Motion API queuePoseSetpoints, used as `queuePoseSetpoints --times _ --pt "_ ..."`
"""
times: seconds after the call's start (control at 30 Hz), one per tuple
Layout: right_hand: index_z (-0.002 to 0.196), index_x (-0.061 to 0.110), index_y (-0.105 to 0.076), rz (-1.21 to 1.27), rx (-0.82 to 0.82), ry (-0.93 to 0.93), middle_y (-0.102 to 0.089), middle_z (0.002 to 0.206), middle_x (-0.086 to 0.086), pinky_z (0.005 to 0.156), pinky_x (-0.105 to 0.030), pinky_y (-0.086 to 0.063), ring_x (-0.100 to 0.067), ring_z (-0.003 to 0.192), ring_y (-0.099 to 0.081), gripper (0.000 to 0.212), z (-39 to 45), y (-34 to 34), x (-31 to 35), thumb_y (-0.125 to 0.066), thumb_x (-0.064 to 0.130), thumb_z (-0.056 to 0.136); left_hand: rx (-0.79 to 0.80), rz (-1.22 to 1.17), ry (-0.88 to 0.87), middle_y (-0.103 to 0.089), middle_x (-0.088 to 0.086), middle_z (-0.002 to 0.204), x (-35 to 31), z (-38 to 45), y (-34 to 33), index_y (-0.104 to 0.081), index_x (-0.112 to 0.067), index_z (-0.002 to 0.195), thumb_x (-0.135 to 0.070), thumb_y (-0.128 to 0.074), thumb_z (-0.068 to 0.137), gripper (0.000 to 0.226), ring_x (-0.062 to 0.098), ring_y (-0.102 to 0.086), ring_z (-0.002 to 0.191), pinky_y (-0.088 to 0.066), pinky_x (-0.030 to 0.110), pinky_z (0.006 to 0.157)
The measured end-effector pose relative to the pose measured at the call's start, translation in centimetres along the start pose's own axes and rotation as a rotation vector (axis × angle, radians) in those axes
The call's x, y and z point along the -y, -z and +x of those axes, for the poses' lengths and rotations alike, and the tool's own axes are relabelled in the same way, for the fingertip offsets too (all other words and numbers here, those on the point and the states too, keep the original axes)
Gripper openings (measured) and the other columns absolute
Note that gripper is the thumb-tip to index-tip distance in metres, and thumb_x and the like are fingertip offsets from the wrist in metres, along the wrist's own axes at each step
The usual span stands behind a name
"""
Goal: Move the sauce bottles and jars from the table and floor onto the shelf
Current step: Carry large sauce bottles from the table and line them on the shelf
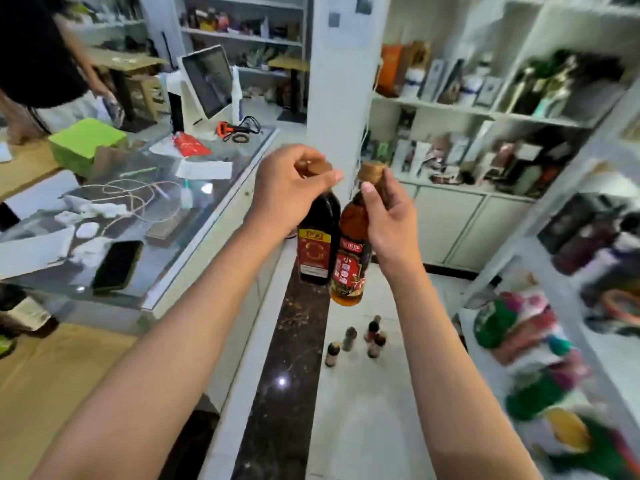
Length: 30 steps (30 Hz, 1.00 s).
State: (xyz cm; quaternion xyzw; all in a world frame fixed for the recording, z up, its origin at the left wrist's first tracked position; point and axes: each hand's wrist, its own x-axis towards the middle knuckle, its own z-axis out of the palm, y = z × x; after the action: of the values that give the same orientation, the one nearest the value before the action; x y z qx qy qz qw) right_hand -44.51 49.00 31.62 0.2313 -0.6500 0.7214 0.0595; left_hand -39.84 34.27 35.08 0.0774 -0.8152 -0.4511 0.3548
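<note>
Sauce bottles are in both hands in the head view, held up in mid-air over the floor, just right of the glass surface [207,188]. The left hand [289,188] has its fingers curled round the cap of the dark bottle [317,237]; the right hand [388,216] has its fingers wrapped round the neck of the amber bottle [349,258]. The two bottles hang side by side and look to be touching.

Each bottle hangs from its top alone, so a loose cap or a slipping grip would likely drop it onto the hard floor. A swing could knock the two together. Four small bottles [356,341] stand on the floor right below, where a careless step or a falling bottle could topple them. The white shelf [485,112] on the right is already crowded, so room must be found before setting anything down.

Both labels are red. The amber bottle carries Chinese characters, too blurred to read surely; the dark bottle's yellow band cannot be made out.
</note>
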Motion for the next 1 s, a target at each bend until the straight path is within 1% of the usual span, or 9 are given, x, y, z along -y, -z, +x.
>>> queuePoseSetpoints --times 0.17,0.23,0.4,0.5,0.57,0.63,0.73,0.87,1.0 --pt "0.117 0.019 -0.063 -0.119 -0.110 0.088 -0.068 0.094 0.007 0.082 -0.023 -0.050 -0.005 0.086 -0.060 0.020 1.6 13.5 1.9 -0.054 0.011 0.101 0.071 -0.116 -0.080 -0.071 -0.011 0.085 -6.2 0.5 -12.6 -0.074 -0.021 0.096 -0.044 -0.082 0.069 0.037 0.002 -0.066 0.078 -0.056 0.025 0.074" --pt "0.119 0.018 -0.063 -0.171 -0.158 0.102 -0.070 0.099 0.003 0.086 -0.032 -0.052 -0.009 0.090 -0.062 0.020 2.2 18.0 2.7 -0.054 0.014 0.101 0.103 -0.176 -0.107 -0.070 -0.013 0.083 -8.7 0.7 -17.0 -0.074 -0.021 0.096 -0.042 -0.082 0.070 0.035 -0.002 -0.065 0.076 -0.055 0.022 0.074" --pt "0.127 0.013 -0.062 -0.260 -0.339 0.100 -0.073 0.110 0.002 0.097 -0.038 -0.054 -0.013 0.102 -0.068 0.029 3.2 28.7 5.3 -0.056 0.021 0.100 0.209 -0.293 -0.201 -0.069 -0.015 0.079 -16.1 1.0 -26.9 -0.072 -0.022 0.093 -0.040 -0.082 0.072 0.029 -0.006 -0.064 0.072 -0.051 0.013 0.068" --pt "0.121 0.016 -0.064 -0.330 -0.432 0.137 -0.074 0.100 0.003 0.094 -0.047 -0.055 -0.016 0.093 -0.068 0.023 3.5 33.9 6.8 -0.054 0.019 0.100 0.279 -0.394 -0.242 -0.069 -0.013 0.077 -19.8 1.6 -32.5 -0.073 -0.021 0.093 -0.043 -0.081 0.071 0.033 -0.002 -0.064 0.070 -0.057 0.023 0.071" --pt "0.115 0.023 -0.064 -0.352 -0.474 0.143 -0.073 0.095 0.000 0.092 -0.050 -0.055 -0.021 0.090 -0.068 0.019 3.9 36.5 7.5 -0.053 0.018 0.100 0.319 -0.449 -0.261 -0.068 -0.012 0.076 -21.7 1.8 -35.6 -0.073 -0.018 0.095 -0.041 -0.081 0.073 0.033 -0.004 -0.062 0.067 -0.055 0.019 0.067" --pt "0.108 0.024 -0.064 -0.388 -0.531 0.170 -0.071 0.090 -0.007 0.087 -0.046 -0.055 -0.027 0.083 -0.066 0.016 4.5 39.0 8.3 -0.053 0.017 0.100 0.338 -0.491 -0.294 -0.066 -0.014 0.075 -23.7 2.1 -38.9 -0.071 -0.019 0.094 -0.041 -0.080 0.074 0.031 -0.006 -0.060 0.066 -0.050 0.015 0.063" --pt "0.101 0.025 -0.064 -0.447 -0.631 0.191 -0.065 0.081 -0.008 0.074 -0.028 -0.052 -0.012 0.074 -0.058 0.016 5.7 41.9 9.3 -0.053 0.013 0.101 0.357 -0.587 -0.315 -0.063 -0.008 0.077 -25.9 3.0 -43.3 -0.064 -0.026 0.096 -0.046 -0.078 0.074 0.033 0.004 -0.061 0.070 -0.055 0.026 0.067" --pt "0.095 0.036 -0.065 -0.483 -0.765 0.205 -0.071 0.083 -0.001 0.077 -0.033 -0.055 -0.010 0.078 -0.063 0.023 9.4 45.4 10.1 -0.055 0.016 0.101 0.394 -0.734 -0.340 -0.064 0.002 0.084 -28.8 5.6 -48.8 -0.052 -0.028 0.103 -0.046 -0.078 0.073 0.044 0.012 -0.065 0.077 -0.056 0.027 0.071" --pt "0.106 0.027 -0.068 -0.500 -0.859 0.254 -0.069 0.082 0.008 0.074 -0.033 -0.054 -0.012 0.075 -0.063 0.020 14.5 48.0 10.9 -0.054 0.014 0.101 0.415 -0.865 -0.335 -0.064 0.001 0.090 -31.6 9.6 -53.2 -0.047 -0.022 0.104 -0.043 -0.080 0.073 0.050 0.009 -0.065 0.081 -0.054 0.024 0.072"
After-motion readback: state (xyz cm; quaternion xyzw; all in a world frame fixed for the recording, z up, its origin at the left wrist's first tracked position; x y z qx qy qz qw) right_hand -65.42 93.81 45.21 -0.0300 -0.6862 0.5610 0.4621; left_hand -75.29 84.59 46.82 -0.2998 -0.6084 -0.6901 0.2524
